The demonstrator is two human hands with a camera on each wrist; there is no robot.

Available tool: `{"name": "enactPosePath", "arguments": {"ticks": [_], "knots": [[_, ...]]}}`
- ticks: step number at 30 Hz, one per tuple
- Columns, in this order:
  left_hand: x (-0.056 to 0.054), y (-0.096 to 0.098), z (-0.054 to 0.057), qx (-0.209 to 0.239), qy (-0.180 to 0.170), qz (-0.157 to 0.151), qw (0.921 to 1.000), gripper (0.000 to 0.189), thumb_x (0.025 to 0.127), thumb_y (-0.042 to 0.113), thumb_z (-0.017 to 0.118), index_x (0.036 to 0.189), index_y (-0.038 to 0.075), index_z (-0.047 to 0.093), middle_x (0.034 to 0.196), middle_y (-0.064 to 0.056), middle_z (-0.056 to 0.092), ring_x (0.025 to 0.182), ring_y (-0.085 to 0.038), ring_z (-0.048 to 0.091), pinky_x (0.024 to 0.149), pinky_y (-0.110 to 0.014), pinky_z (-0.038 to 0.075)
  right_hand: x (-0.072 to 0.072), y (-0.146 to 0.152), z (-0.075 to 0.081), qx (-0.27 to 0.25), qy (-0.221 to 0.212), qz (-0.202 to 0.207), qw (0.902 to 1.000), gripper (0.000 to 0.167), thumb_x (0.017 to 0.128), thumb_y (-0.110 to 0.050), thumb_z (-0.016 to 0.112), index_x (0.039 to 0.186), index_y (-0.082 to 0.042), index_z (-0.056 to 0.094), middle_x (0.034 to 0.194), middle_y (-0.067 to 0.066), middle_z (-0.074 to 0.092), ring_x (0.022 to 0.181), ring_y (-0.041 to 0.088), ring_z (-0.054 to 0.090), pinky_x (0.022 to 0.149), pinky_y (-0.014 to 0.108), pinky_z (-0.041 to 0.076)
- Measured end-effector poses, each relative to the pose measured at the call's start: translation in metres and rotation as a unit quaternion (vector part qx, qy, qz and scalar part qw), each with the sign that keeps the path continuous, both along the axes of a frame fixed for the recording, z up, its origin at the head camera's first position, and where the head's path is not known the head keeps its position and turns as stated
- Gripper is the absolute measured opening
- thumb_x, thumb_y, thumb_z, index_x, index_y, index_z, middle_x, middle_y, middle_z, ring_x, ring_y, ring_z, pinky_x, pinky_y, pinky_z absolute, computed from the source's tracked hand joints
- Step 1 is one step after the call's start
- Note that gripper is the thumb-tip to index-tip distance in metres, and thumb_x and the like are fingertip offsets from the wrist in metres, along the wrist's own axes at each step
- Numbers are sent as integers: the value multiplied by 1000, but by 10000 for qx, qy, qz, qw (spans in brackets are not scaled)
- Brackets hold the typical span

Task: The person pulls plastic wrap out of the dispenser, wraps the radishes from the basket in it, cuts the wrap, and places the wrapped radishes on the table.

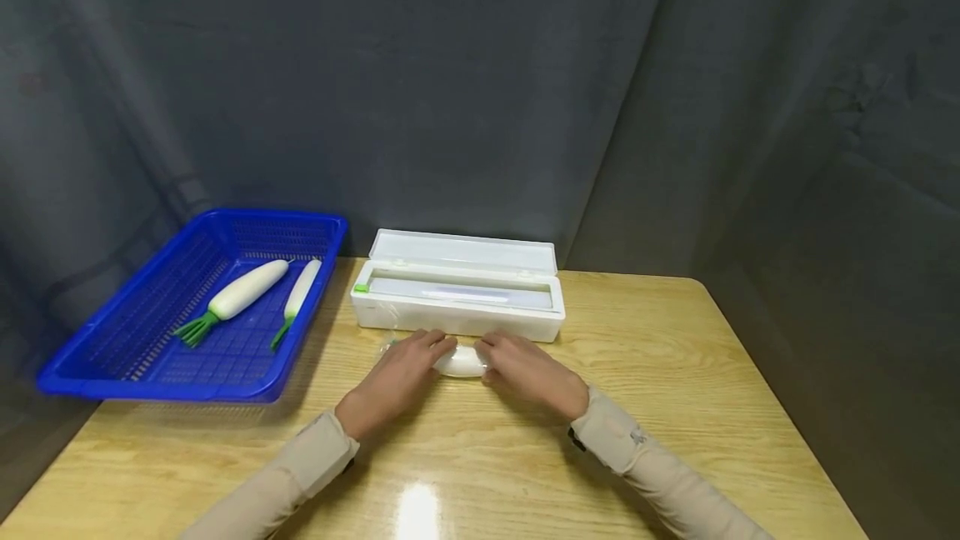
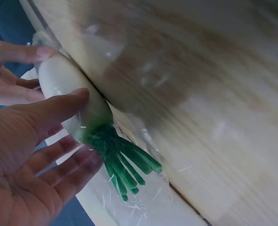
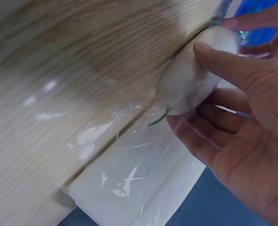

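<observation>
A white radish (image 1: 461,362) lies crosswise in front of the white cling film box (image 1: 457,322), with clear cling film (image 3: 89,140) around it. My left hand (image 1: 403,369) grips its leafy end, thumb on one side and fingers on the other. The green leaf stalks (image 2: 125,162) stick out past those fingers under crinkled film. At the opposite end, my right hand (image 1: 531,372) holds the radish the same way, near its thin green root tip (image 3: 159,117). Loose film spreads beyond both ends, over the table and the box's front.
Behind the hands, the box's lid (image 1: 463,253) stands raised, showing the film roll (image 1: 465,293) inside; a green slider (image 1: 362,287) sits at its left end. To the left, a blue basket (image 1: 157,390) holds two more radishes (image 1: 251,288). A dark curtain (image 1: 450,90) hangs behind the wooden table (image 1: 675,407).
</observation>
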State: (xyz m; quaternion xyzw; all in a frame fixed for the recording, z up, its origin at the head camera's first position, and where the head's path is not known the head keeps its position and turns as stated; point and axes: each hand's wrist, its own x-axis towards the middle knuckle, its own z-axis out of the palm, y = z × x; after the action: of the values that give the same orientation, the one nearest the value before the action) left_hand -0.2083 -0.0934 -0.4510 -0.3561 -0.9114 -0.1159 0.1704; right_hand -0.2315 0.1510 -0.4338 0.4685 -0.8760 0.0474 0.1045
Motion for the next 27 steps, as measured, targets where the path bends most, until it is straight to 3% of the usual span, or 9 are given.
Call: {"name": "enactPosePath", "arguments": {"ticks": [3, 6, 11, 16, 22, 27], "knots": [[-3, 0, 0, 143, -137, -4, 9998, 48, 81, -5, 85, 124, 5, 67, 122, -13, 70, 102, -29, 68, 81, -41, 61, 3, 4, 1, -110, 53, -49, 9999, 28, 88, -10, 84, 109, -3, 67, 100, 6, 65, 89, 18, 63, 76, 28, 55], [-6, -1, 1, 236, -227, -35, 9995, 44, 82, -3, 85, 122, 7, 68, 117, -11, 71, 98, -27, 67, 78, -41, 60, 5, 10, 2, -188, 368, -145, 9990, 35, 85, -8, 86, 113, -2, 65, 102, 8, 64, 91, 20, 63, 74, 30, 56], [-8, -2, 2, 244, -230, -56, 9994, 40, 82, -3, 85, 117, 6, 69, 109, -10, 72, 92, -26, 67, 74, -41, 59, 6, 18, 0, -222, 701, -471, 9962, 25, 83, 2, 83, 97, -3, 63, 91, 8, 62, 81, 20, 61, 63, 29, 52], [-7, -3, 3, 215, -296, -88, 9993, 42, 83, -2, 84, 122, 4, 70, 115, -12, 73, 98, -28, 69, 80, -42, 60, 4, 24, -6, -436, 271, -534, 9973, 23, 85, 11, 77, 86, -4, 59, 80, 7, 60, 74, 17, 57, 62, 26, 48], [-9, -9, 4, 271, -463, -150, 9984, 49, 84, 2, 85, 131, 2, 69, 125, -17, 71, 111, -33, 69, 92, -43, 60, -2, 27, -9, -723, -239, -323, 9966, 22, 89, 14, 71, 86, -3, 57, 78, 6, 60, 75, 11, 52, 64, 23, 46], [-10, -16, 3, 361, -335, -224, 9985, 50, 84, -1, 84, 132, 1, 69, 124, -18, 70, 113, -32, 69, 94, -44, 59, -7, 28, -9, -952, -648, -108, 9933, 22, 91, 16, 68, 86, -2, 56, 77, 7, 60, 74, 9, 48, 62, 21, 43]]}}
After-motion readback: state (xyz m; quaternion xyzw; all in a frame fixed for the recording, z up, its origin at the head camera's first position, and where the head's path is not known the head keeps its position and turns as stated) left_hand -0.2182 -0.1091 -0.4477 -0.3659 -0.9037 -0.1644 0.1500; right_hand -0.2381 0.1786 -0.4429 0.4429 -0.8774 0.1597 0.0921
